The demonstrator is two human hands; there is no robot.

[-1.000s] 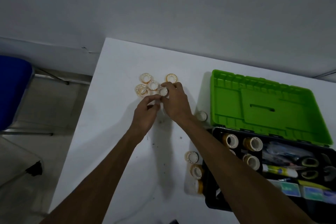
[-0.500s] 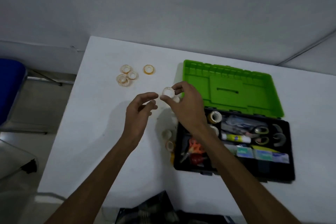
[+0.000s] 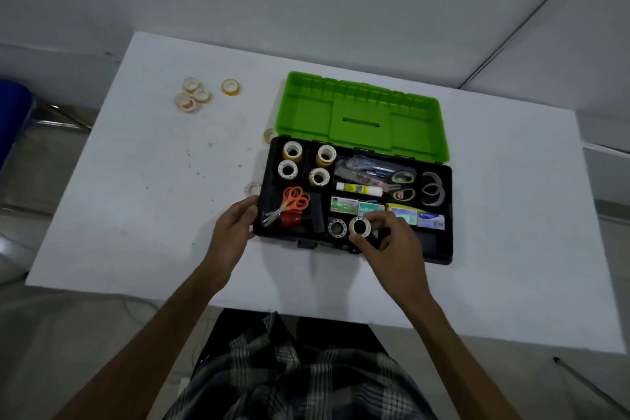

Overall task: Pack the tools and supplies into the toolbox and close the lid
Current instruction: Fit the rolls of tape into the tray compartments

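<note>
A black toolbox [image 3: 439, 249] with its green lid [image 3: 361, 116] open sits on the white table [image 3: 136, 215]. My right hand [image 3: 392, 242] pinches a small tape roll [image 3: 359, 226] over the box's front compartment, next to another roll [image 3: 336, 228] lying there. My left hand [image 3: 235, 228] holds the box's left front corner. Inside are several tape rolls [image 3: 292, 151], orange scissors [image 3: 293, 201], a glue stick [image 3: 358, 188], staple boxes [image 3: 344, 206] and green-handled scissors [image 3: 402, 186].
Several loose tape rolls [image 3: 192, 97] and an orange-tinted roll [image 3: 230, 87] lie at the table's far left. Two more rolls [image 3: 252, 188] [image 3: 268, 135] sit beside the box's left wall. A blue chair [image 3: 13, 119] stands left of the table.
My right hand carried the tape roll from the table's left side into the toolbox's front compartment. My left hand moved to the box's left corner. The camera view shifted right.
</note>
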